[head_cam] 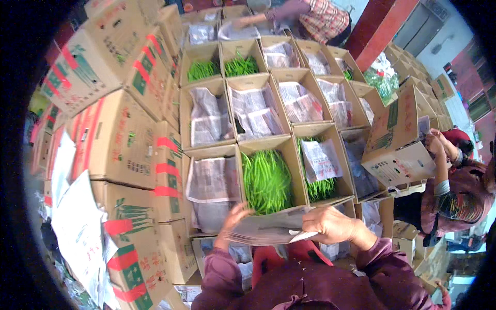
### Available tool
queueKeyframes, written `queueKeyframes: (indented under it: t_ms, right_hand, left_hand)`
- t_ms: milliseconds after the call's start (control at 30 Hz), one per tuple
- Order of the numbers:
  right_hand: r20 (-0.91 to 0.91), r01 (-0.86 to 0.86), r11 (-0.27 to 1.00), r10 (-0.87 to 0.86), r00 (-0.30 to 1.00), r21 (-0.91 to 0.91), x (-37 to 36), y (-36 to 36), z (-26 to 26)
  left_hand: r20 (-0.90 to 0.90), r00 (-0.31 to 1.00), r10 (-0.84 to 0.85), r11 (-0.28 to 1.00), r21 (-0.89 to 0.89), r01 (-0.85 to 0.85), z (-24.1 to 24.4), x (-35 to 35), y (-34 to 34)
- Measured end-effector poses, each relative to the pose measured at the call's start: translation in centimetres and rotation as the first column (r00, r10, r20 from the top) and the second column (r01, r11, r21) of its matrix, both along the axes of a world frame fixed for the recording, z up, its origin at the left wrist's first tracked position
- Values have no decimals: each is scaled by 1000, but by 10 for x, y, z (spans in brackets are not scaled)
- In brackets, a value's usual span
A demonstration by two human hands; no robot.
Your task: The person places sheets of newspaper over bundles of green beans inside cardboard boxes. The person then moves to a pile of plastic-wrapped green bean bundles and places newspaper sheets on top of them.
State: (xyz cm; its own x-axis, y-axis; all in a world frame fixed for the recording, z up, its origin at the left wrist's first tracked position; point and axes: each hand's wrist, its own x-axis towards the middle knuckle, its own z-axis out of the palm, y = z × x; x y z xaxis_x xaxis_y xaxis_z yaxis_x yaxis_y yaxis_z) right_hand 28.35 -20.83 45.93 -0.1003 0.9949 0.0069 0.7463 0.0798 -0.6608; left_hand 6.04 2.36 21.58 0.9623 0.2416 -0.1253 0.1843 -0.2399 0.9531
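Note:
My right hand [329, 224] is closed on the right end of a folded wad of newspaper sheets [267, 228], held level in front of my body. My left hand [234, 219], slightly blurred, is at the wad's left end; its grip is unclear. Just beyond the wad, long green peppers or beans [267, 178] fill an uncovered cardboard box [298, 190]. To its right, a newspaper sheet [321, 159] partly covers more green produce [321, 190]. The box to the left holds produce hidden under newspaper [209, 180].
Stacked printed cartons [128, 135] rise on the left, with loose white paper sheets [81, 232] on them. Rows of newspaper-lined boxes [255, 104] extend ahead. At right, a co-worker [461, 193] handles a tilted carton [399, 143]. Another person [306, 15] leans over the far boxes.

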Motion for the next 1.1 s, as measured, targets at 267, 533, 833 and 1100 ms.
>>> queueKeyframes:
  t_ms: [267, 533, 833, 1100]
  right_hand:
    - [193, 217, 954, -257, 947, 205, 40, 8, 82]
    - [-313, 561, 754, -471, 825, 343, -51, 42, 58]
    - [-636, 651, 724, -395, 663, 229, -127, 56, 8]
    - [-709, 736, 641, -414, 571, 218, -131, 51, -20]
  left_hand:
    - [89, 973, 213, 974, -104, -204, 179, -19, -63]
    - [79, 852, 517, 816, 255, -519, 234, -7, -68]
    - [-11, 880, 474, 808, 404, -430, 238, -33, -83]
    - [93, 906, 413, 860, 288, -421, 216, -33, -113]
